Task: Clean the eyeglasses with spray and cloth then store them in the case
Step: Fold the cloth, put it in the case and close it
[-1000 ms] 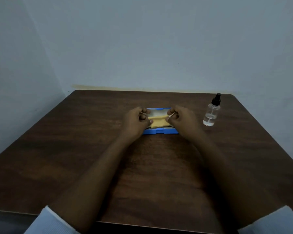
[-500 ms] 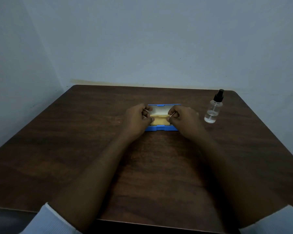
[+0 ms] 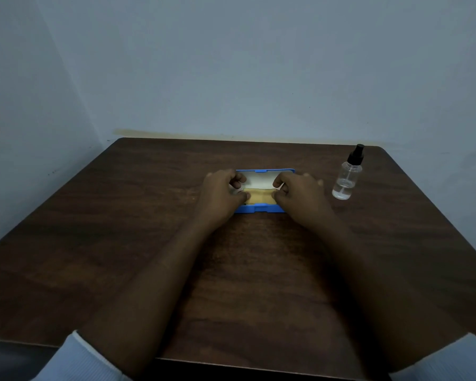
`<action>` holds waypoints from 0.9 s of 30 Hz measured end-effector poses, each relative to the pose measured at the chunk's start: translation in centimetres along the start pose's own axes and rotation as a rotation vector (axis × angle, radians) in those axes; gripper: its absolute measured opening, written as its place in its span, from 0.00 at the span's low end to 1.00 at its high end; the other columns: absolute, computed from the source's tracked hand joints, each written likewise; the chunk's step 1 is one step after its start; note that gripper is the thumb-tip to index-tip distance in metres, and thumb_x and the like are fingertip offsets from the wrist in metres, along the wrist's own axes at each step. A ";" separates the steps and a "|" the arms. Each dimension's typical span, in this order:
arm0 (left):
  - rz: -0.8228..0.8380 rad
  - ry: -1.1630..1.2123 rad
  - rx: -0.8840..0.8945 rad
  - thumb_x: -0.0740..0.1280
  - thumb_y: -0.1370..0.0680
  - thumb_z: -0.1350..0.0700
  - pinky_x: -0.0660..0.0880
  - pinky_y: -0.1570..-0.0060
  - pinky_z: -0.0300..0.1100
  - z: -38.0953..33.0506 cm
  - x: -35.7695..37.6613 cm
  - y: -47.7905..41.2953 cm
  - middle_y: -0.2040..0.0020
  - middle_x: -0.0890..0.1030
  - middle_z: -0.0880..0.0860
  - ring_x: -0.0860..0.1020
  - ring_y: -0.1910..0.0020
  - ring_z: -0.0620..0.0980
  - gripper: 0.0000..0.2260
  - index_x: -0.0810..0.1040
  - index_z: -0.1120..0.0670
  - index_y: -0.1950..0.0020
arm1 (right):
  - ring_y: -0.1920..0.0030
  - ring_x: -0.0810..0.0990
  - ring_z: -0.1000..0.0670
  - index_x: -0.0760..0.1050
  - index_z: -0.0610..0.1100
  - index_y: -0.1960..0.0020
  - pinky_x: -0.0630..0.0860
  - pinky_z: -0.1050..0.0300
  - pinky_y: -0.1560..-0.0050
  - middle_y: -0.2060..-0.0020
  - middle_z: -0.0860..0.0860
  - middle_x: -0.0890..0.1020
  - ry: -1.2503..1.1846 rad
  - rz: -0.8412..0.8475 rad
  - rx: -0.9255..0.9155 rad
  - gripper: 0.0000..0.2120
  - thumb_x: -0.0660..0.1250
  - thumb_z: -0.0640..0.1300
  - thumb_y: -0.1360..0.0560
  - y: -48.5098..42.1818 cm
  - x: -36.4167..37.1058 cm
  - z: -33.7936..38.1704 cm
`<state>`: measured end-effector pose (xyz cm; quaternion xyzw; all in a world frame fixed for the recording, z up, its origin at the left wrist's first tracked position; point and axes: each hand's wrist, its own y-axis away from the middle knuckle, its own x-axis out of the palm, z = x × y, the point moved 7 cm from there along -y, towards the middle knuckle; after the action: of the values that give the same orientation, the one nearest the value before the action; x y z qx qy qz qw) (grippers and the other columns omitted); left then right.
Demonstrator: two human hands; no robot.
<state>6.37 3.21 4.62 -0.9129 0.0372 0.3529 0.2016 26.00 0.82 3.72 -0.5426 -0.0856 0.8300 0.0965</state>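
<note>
An open blue eyeglass case (image 3: 259, 209) with a white lining lies at the middle of the dark wooden table (image 3: 121, 243). A yellow cloth (image 3: 259, 196) stretches across the inside of the case. My left hand (image 3: 220, 198) pinches the cloth's left end and my right hand (image 3: 300, 196) pinches its right end, both low over the case. The eyeglasses are hidden; a small pale rim shows by my left fingers, too unclear to name. A clear spray bottle (image 3: 346, 178) with a black nozzle stands upright to the right of my right hand.
Pale walls close in behind the table and along its left side. The table's near edge runs just in front of my white sleeves (image 3: 74, 358). Bare wood lies to the left of the case and in front of it.
Both hands have lowered the cloth further into the case and kept their grip on its ends. The view has shifted slightly, so the case and bottle sit higher in frame.
</note>
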 end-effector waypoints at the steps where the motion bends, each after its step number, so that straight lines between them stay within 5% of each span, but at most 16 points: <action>1: -0.009 -0.029 0.014 0.79 0.25 0.55 0.71 0.54 0.37 -0.1 -0.1 0.0 0.51 0.80 0.44 0.75 0.47 0.46 0.13 0.84 0.51 0.42 | 0.36 0.75 0.46 0.78 0.51 0.37 0.63 0.38 0.29 0.52 0.55 0.85 0.003 0.003 0.001 0.10 0.68 0.49 0.18 0.0 0.0 0.0; 9: 0.030 -0.132 -0.021 0.76 0.23 0.49 0.71 0.49 0.47 0.6 0.2 -0.3 0.48 0.77 0.48 0.71 0.43 0.51 0.03 0.86 0.46 0.51 | 0.40 0.75 0.47 0.79 0.51 0.43 0.65 0.41 0.33 0.54 0.56 0.83 0.010 -0.027 -0.035 0.06 0.68 0.49 0.18 0.2 -0.3 0.4; 15: -0.271 0.022 -0.038 0.70 0.19 0.50 0.74 0.54 0.48 1.0 -2.9 -0.6 0.56 0.77 0.49 0.77 0.53 0.52 0.11 0.79 0.55 0.57 | 0.51 0.78 0.43 0.80 0.43 0.53 0.76 0.43 0.49 0.57 0.49 0.81 -0.129 -0.284 -0.061 0.04 0.67 0.38 0.22 0.2 -2.8 0.0; 18: -0.314 0.244 -0.212 0.67 0.17 0.48 0.77 0.56 0.48 2.4 -3.2 -0.8 0.54 0.80 0.50 0.79 0.55 0.49 0.10 0.78 0.52 0.54 | 0.48 0.78 0.42 0.80 0.38 0.44 0.74 0.48 0.50 0.47 0.42 0.79 -0.198 -0.367 -0.006 0.10 0.66 0.33 0.24 0.2 -3.4 -1.0; 22: -0.152 0.502 -0.450 0.66 0.16 0.46 0.78 0.53 0.53 4.1 -1.2 -0.7 0.53 0.82 0.52 0.79 0.53 0.50 0.15 0.82 0.58 0.46 | 0.34 0.77 0.46 0.78 0.42 0.30 0.71 0.55 0.40 0.33 0.45 0.79 -0.299 -0.233 0.043 0.17 0.65 0.40 0.18 -0.1 -2.5 -2.0; 24: -0.086 0.560 -0.512 0.67 0.16 0.45 0.80 0.45 0.57 4.2 -0.6 -0.5 0.51 0.83 0.56 0.81 0.50 0.54 0.19 0.81 0.62 0.44 | 0.36 0.79 0.48 0.79 0.44 0.30 0.76 0.50 0.37 0.35 0.48 0.82 -0.399 -0.180 0.086 0.16 0.64 0.46 0.15 -0.2 -2.0 -2.6; 27: -0.079 0.576 -0.519 0.68 0.17 0.44 0.80 0.39 0.58 4.0 -0.5 -0.4 0.43 0.85 0.63 0.84 0.43 0.62 0.20 0.81 0.62 0.41 | 0.48 0.81 0.54 0.80 0.48 0.35 0.74 0.55 0.51 0.49 0.55 0.83 -0.553 -0.154 0.149 0.12 0.63 0.49 0.15 0.0 -1.4 -3.3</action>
<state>3.55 5.08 2.38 -0.9960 -0.0335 0.0720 -0.0413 29.54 0.57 3.68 -0.2792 -0.0883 0.9406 0.1721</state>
